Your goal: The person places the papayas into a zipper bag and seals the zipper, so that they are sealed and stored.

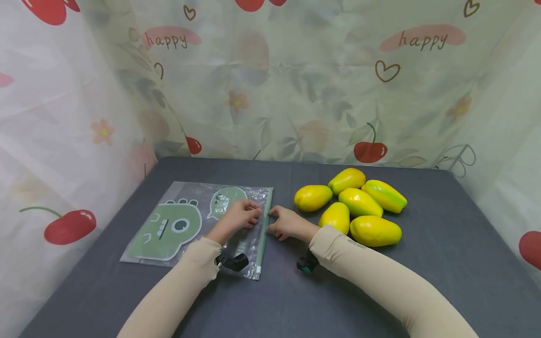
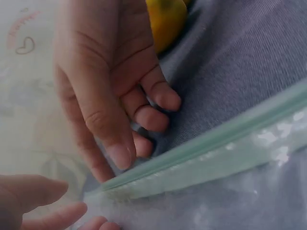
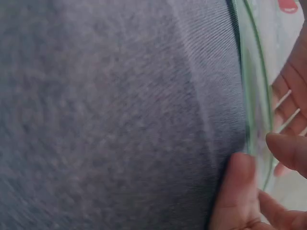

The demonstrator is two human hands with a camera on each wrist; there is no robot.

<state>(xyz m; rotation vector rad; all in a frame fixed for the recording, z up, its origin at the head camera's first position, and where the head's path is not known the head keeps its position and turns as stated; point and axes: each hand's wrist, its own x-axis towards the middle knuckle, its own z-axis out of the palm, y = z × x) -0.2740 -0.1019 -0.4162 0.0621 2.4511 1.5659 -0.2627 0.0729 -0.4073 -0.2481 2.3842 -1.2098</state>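
Observation:
A clear zip bag (image 1: pixel 192 190) with a green cartoon print lies flat on the dark table, its green zip strip (image 1: pixel 260 251) along the right side. My left hand (image 1: pixel 238 216) is over the bag beside the strip, fingers loosely bent; in the left wrist view its thumb and fingertips (image 2: pixel 57 216) are apart. From the other side my right hand (image 1: pixel 291 223) reaches the strip's outer edge. Its thumb and forefinger are spread at the strip (image 2: pixel 211 146), with a gap between their tips. Whether they touch the plastic is hard to tell.
Several yellow-green papayas (image 1: pixel 360 203) lie in a group to the right, one close behind my right wrist. A small slider (image 1: pixel 258 270) sits at the strip's near end. Printed curtains (image 1: pixel 279 84) stand behind the table (image 1: pixel 439 244) and along both sides.

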